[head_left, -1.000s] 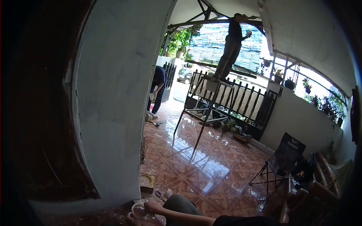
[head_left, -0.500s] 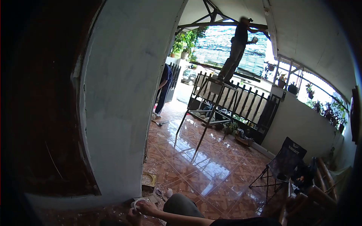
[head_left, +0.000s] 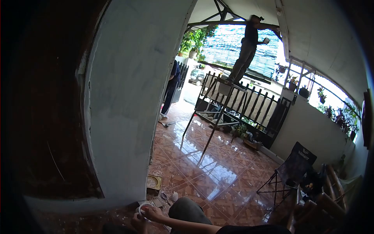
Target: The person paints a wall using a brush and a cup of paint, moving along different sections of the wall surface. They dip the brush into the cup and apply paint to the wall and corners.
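Low in the view, my two hands meet at a small white round thing with a ring-like rim (head_left: 145, 204), possibly a tub or a roll; I cannot tell which. My left hand (head_left: 138, 222) is closed on its near left side, dim and partly hidden. Reaching in from the right, my right hand (head_left: 152, 214) has its fingers curled at the rim. My bent knee (head_left: 189, 210) is just right of the hands. Beyond them, a yellowish box-like piece with a round recess (head_left: 154, 182) lies on the floor against the wall's end.
A pale wall (head_left: 124, 101) rises close on the left beside a dark brown panel (head_left: 50, 117). Debris dots the tiled floor (head_left: 187, 152). One person (head_left: 245, 50) stands on a tall metal stand (head_left: 222, 101); another (head_left: 171, 87) is partly behind the wall. A folding chair (head_left: 294, 163) stands right.
The white rim shows more clearly now between my hands, which stay in nearly the same place. The person behind the wall is more upright; the one on the stand has shifted their arms.
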Demonstrator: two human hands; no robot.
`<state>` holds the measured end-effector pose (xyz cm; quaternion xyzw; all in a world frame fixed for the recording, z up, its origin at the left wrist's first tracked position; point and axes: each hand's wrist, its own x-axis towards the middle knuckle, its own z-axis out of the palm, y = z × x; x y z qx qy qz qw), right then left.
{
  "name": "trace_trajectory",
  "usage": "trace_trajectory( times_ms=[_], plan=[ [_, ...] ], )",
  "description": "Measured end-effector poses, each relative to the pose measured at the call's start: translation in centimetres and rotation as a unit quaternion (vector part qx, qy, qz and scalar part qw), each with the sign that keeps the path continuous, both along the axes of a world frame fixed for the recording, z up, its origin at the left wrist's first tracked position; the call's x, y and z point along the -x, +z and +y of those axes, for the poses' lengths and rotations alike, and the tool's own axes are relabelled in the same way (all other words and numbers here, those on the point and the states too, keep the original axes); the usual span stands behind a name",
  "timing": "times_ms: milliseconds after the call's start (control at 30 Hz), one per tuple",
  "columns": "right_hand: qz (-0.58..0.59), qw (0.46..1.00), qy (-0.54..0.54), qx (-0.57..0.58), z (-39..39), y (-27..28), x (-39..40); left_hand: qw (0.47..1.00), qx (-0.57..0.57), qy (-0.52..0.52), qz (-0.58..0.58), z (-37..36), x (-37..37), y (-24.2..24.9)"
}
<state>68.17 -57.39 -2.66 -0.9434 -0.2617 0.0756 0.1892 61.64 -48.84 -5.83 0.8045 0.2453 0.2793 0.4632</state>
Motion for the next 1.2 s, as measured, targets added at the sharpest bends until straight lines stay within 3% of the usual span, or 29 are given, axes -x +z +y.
trace_trajectory(
  times_ms=[167,233,300,467,567,667,867,967,1033,1200],
  plan=[
    [-0.005,0.999,-0.022,-0.027,0.0,2.0,1.0,0.999,-0.023,-0.006,-0.023,0.2,-0.1,-1.4],
    [0.088,0.993,-0.037,0.066,0.1,4.2,1.0,0.998,-0.060,-0.002,-0.014,0.2,-0.1,-2.1],
    [0.066,0.994,-0.028,0.079,-0.5,3.0,0.4,0.995,-0.096,0.002,-0.006,0.2,-0.1,-2.1],
    [0.080,0.994,-0.042,0.053,-1.7,1.2,0.3,0.999,-0.038,-0.007,0.005,-0.3,0.0,-0.2],
    [0.030,0.999,-0.021,0.004,-1.9,-1.3,0.0,1.000,-0.023,-0.010,0.017,-0.6,-0.6,-1.6],
    [0.055,0.998,-0.023,0.005,-1.4,1.1,1.0,1.000,-0.006,-0.019,0.001,-0.6,-0.3,-0.1],
    [0.127,0.990,-0.050,-0.028,-1.5,1.0,0.2,0.999,-0.050,0.003,0.016,-0.3,-1.3,-3.8],
    [0.128,0.988,-0.081,0.041,-1.8,1.4,0.2,0.998,-0.048,0.011,0.047,-0.1,-1.0,-2.9],
    [0.125,0.990,-0.031,0.055,-2.1,3.6,0.6,0.998,-0.034,0.021,0.057,-0.1,-1.0,-2.7],
    [0.112,0.993,-0.036,0.003,-3.9,1.1,-0.3,0.997,0.011,0.059,0.058,0.6,-0.7,-3.0]
  ],
)
